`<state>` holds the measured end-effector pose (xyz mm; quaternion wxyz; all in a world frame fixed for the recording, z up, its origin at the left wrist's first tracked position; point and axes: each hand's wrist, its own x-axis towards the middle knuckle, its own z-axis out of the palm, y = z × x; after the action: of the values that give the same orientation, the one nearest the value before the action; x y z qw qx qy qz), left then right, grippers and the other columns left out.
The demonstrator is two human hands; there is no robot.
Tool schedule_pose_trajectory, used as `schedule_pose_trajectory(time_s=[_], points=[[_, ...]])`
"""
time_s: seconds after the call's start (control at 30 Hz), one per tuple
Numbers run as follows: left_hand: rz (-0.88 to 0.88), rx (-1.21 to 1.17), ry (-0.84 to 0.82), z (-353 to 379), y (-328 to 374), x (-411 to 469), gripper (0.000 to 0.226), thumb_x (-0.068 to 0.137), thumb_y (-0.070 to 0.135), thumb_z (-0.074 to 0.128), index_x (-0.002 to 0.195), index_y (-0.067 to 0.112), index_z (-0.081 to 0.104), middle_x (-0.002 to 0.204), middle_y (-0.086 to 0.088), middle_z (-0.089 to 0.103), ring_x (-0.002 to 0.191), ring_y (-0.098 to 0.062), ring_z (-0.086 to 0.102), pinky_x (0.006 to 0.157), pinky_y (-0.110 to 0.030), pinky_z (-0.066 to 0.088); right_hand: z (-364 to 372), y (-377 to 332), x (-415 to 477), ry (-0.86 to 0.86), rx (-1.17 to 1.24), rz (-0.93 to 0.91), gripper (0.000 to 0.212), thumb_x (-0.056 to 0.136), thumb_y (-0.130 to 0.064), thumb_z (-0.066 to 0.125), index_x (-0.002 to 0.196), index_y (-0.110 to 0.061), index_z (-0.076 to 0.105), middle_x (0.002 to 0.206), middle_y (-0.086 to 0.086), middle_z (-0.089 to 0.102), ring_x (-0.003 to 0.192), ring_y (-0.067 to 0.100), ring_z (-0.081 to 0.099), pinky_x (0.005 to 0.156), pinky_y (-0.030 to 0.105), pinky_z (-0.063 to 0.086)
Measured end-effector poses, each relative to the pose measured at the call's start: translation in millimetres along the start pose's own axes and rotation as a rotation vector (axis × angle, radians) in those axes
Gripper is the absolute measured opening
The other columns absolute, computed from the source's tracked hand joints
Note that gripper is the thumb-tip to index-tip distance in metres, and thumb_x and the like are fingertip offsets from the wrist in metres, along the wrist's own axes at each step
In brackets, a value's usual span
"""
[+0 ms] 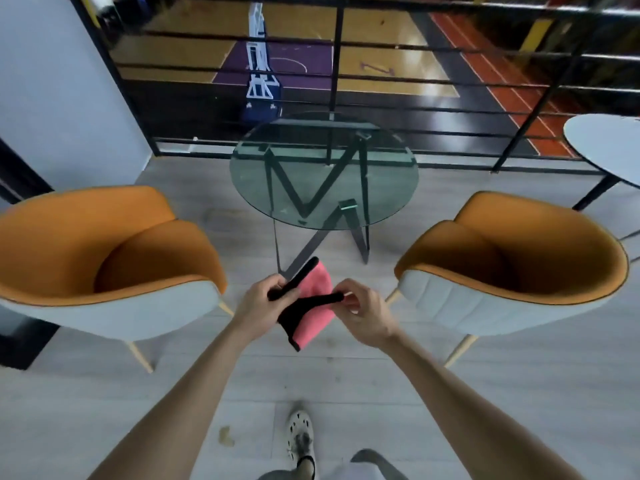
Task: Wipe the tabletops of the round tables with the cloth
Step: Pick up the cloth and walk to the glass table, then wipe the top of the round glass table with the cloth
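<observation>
— Left hand and right hand: what do they hold?

— Both grasp the cloth. The left hand has its fingers curled round the black border. The right hand pinches the same border between thumb and fingers, so the border is stretched between them. The cloth is in the air above the grey plank floor and touches no bench.

— What kind of cloth is it?

— It looks soft and thin, with a pink face and black trim, and it is partly folded. Its long axis points roughly forward, and the lower corner hangs toward the person.

— Where is the bench from the hands?

— Straight ahead, beyond the cloth. The round glass bench stands between the left orange chair and the right orange chair. Both chairs have curved padded shells with pale backs. The bench top is smooth, transparent and a little green, and dark zigzag metal legs show through it. Both hands seem about equally near to it. I judge that the person must step forward and lay the cloth flat on the glass before any wiping.

— Is there another bench?

— Yes, a white round bench at the far right, only partly in view, on the side of the right hand. Behind everything runs a black railing.
</observation>
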<state>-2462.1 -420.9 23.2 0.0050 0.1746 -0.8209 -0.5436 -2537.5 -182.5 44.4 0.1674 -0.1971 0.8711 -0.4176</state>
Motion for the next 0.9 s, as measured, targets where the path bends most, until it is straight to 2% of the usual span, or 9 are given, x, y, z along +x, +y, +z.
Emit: schedule_pose_trajectory(time_s=[0.13,0.23,0.33,0.43,0.63,0.73,0.8,0.87,0.9], points=[[-0.091,-0.044,0.137,-20,9,81,0.034,0.074,0.052,0.074,0.092,0.025,0.066,0.081,0.008,0.071,0.071,-0.016,0.064,0.066,-0.04,0.049,-16,2,69,0.085,-0.051,0.145,0.04,0.088,-0.046,0.085,0.08,-0.011,0.068,0.078,-0.002,0.065,0.067,0.014,0.055,0.058,0.026,0.037],[-0.159,-0.121,0.211,-33,8,133,0.042,0.075,0.045,0.082,0.108,0.028,0.061,0.098,0.001,0.078,0.089,-0.016,0.073,0.078,-0.033,0.053,-17,18,122,0.048,-0.112,0.171,0.009,0.087,-0.012,0.076,0.096,-0.008,0.075,0.098,0.003,0.066,0.083,0.025,0.064,0.06,0.019,0.042],[-0.182,-0.112,0.246,-45,-1,186,0.035,0.087,0.034,0.083,0.109,0.038,0.057,0.093,0.002,0.079,0.084,-0.019,0.072,0.079,-0.04,0.055,-15,35,179,0.003,-0.158,0.174,0.048,0.082,0.01,0.054,0.119,-0.008,0.08,0.119,0.009,0.07,0.107,0.031,0.069,0.087,0.032,0.058],[-0.179,-0.058,0.226,-49,-10,235,0.02,0.09,0.022,0.079,0.098,0.035,0.066,0.091,0.009,0.077,0.088,-0.017,0.073,0.086,-0.044,0.056,-11,51,236,-0.023,-0.153,0.139,0.061,0.074,0.014,0.05,0.126,-0.003,0.078,0.127,0.012,0.07,0.113,0.032,0.069,0.098,0.04,0.06],[-0.248,-0.008,0.262,-47,-20,332,0.038,0.087,0.007,0.08,0.088,0.043,0.07,0.094,0.008,0.077,0.092,-0.012,0.074,0.093,-0.038,0.057,-14,83,362,0.001,-0.213,-0.024,0.053,0.069,0.007,0.052,0.109,-0.008,0.082,0.118,0.007,0.071,0.104,0.032,0.067,0.088,0.043,0.061],[-0.277,0.034,0.164,-42,-28,380,0.029,0.087,0.017,0.079,0.095,0.043,0.072,0.104,0.011,0.078,0.097,-0.009,0.075,0.095,-0.038,0.06,-22,106,425,0.035,-0.429,-0.067,0.056,0.075,0.015,0.062,0.121,-0.011,0.08,0.135,0.005,0.071,0.127,0.034,0.06,0.106,0.049,0.054],[-0.319,0.152,0.016,-36,-39,403,0.024,0.089,0.021,0.078,0.102,0.04,0.071,0.117,0.008,0.077,0.103,-0.011,0.075,0.096,-0.03,0.057,-17,121,457,-0.015,-0.59,-0.057,0.043,0.089,-0.001,0.07,0.131,-0.01,0.075,0.15,0.01,0.061,0.147,0.036,0.047,0.119,0.056,0.043],[-0.315,0.341,-0.053,-34,-54,416,0.028,0.092,0.016,0.077,0.114,0.032,0.07,0.123,0.003,0.073,0.109,-0.013,0.072,0.092,-0.017,0.05,5,133,470,-0.164,-0.655,0.017,0.05,0.104,-0.025,0.064,0.153,-0.014,0.058,0.168,0.016,0.041,0.163,0.038,0.027,0.131,0.062,0.025],[-0.296,0.424,-0.046,-35,-61,421,0.031,0.091,0.016,0.077,0.118,0.029,0.069,0.124,0.002,0.071,0.114,-0.016,0.07,0.094,-0.02,0.05,21,140,472,-0.221,-0.66,0.044,0.057,0.108,-0.034,0.057,0.162,-0.019,0.046,0.176,0.017,0.029,0.167,0.038,0.018,0.134,0.063,0.017]])
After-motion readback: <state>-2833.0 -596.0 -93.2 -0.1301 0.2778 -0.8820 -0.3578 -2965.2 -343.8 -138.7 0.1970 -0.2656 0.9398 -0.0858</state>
